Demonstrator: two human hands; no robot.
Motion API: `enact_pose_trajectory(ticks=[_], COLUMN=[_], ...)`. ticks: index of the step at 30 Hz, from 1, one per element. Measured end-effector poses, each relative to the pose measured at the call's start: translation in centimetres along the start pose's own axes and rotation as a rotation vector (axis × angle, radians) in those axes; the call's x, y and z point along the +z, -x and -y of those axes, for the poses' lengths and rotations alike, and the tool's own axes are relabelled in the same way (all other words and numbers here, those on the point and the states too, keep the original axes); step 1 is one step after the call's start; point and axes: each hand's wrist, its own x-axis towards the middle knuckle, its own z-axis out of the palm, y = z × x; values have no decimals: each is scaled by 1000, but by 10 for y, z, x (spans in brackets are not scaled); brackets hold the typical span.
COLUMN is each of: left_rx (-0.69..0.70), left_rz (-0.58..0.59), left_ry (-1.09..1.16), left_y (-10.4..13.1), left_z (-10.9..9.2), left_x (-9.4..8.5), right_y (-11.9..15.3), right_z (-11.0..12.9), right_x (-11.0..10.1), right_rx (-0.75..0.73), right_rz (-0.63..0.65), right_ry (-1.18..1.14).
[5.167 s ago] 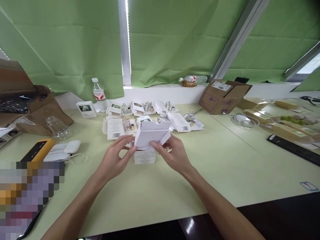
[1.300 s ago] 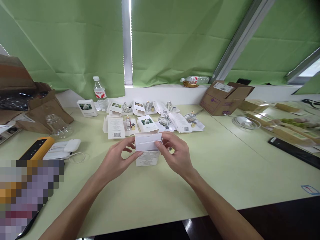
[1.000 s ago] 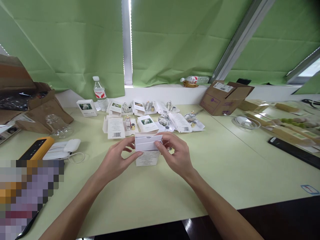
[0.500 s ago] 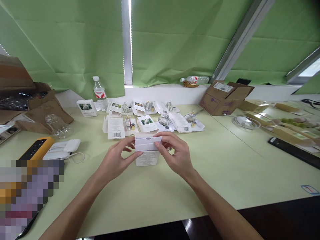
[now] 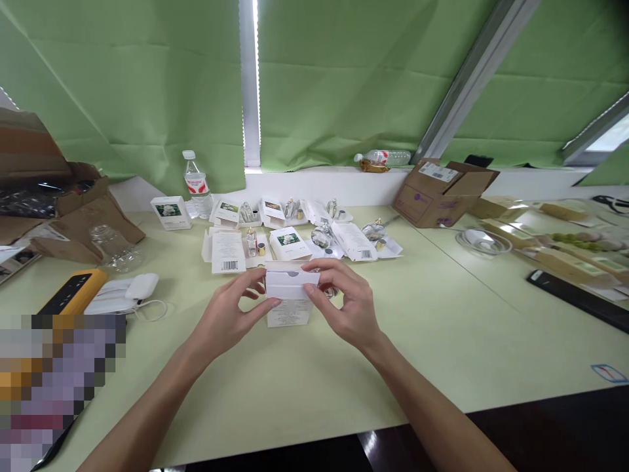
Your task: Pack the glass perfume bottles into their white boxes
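In the head view, the left hand (image 5: 233, 311) has its fingers closed on the left edge of the white carton (image 5: 288, 314), over the near part of the surface (image 5: 295, 393); the right hand (image 5: 351, 305) pinches the right side of its open flap (image 5: 289, 286). Uneven thumb pressure could crease the flap, and a slack left grip could let the carton twist. The carton's inside and far side are hidden; its fine print is unreadable. A shiny item (image 5: 334, 293) behind the right fingers is mostly covered, and whether the carton touches the surface is unclear.
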Motion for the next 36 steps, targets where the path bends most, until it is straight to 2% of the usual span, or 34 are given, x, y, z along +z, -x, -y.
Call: enact_pose_trajectory(ticks=[7,15,26,36], left_rx=[37,153,115,90], left_rz=[-38,-44,-39,14], left_ry=[-36,-128,-121,-69], left_y=[0,1,1,0], left_z=[-2,5,4,5], left_x=[1,3,2,0], right_y=[2,6,5,4], right_z=[-3,-9,-11,-8], right_x=[3,6,5,0], right_rx=[-89,-154,-275,-318], right_rz=[9,18,68,147], right_ry=[61,119,167,191])
